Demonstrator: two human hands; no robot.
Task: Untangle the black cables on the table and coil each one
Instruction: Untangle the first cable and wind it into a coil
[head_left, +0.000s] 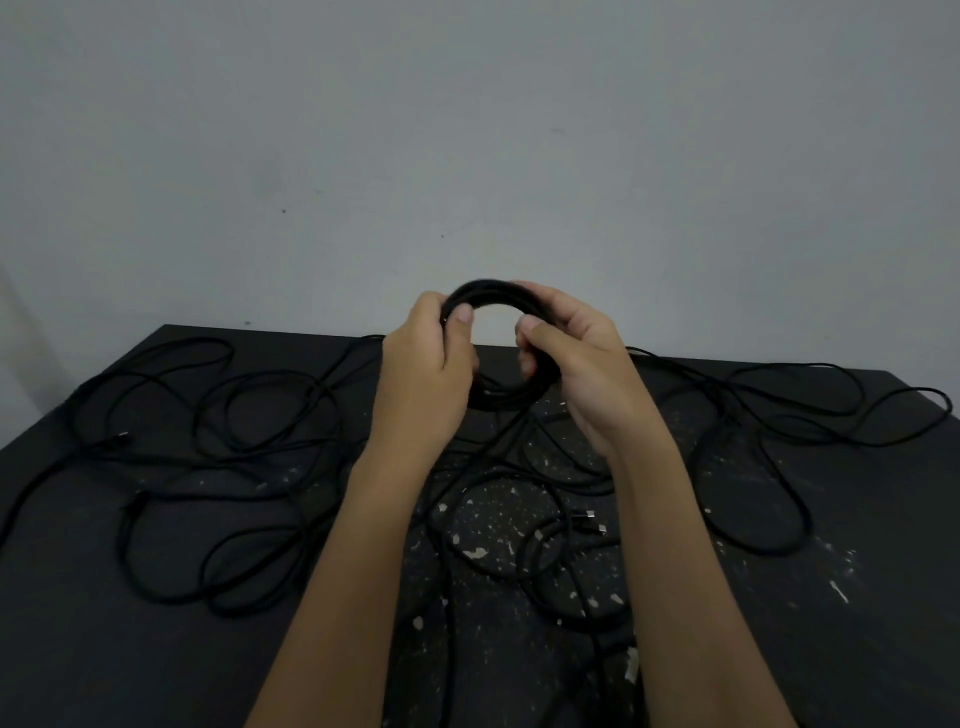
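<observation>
A coil of black cable (488, 289) is held up between both hands, raised above the table (156, 665) with its ring open toward the camera. Its left side is gripped by the left hand (428, 364), whose fingers are curled round the bundle, with the thumb (462, 316) laid across the front of the strands. Its right side is gripped by the right hand (587, 369) in the same manner, the thumb (531, 328) being pressed against the inner edge of the ring. A single strand can be seen running down from the underside of the coil, between the wrists, toward the table. Loose black cables (249, 415) are spread in overlapping loops on the dark, paint-flecked surface to the left of the left forearm, and further loops (779, 415) are laid out to the right of the right forearm. More loops are gathered below the hands, between the two forearms, where two metal-tipped plugs (589, 515) lie close beside the right forearm. Another plug (122, 436) is seen far out to the left. A plain grey wall (467, 130) is seen beyond the hands.
</observation>
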